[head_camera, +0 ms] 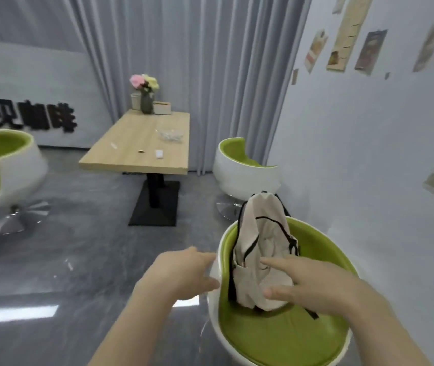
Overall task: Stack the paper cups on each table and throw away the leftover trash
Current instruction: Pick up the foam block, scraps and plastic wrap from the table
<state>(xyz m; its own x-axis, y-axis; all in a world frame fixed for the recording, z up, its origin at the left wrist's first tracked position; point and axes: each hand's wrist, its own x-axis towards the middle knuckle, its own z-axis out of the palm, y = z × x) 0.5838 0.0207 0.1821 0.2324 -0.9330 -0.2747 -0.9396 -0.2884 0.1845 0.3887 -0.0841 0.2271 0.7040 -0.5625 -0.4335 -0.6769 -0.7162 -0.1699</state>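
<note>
A wooden table [131, 157] stands ahead across the room. On it lie a crumpled clear wrapper [170, 135], a small white scrap [159, 154], a tiny yellow bit [141, 152] and a thin white strip [113, 146]. A pale cup [135, 100] stands at its far end behind the vase. My left hand [184, 273] reaches forward with straight fingers, holding nothing, just left of a green chair. My right hand [300, 282] is spread open in front of a beige backpack [262, 249] on that chair's seat.
The near green and white chair [284, 336] is right below me. Two more such chairs stand at the left [1, 165] and beside the table [245, 165]. A flower vase [146, 101] and a tissue box [162, 108] sit at the table's far end. Grey curtains hang behind.
</note>
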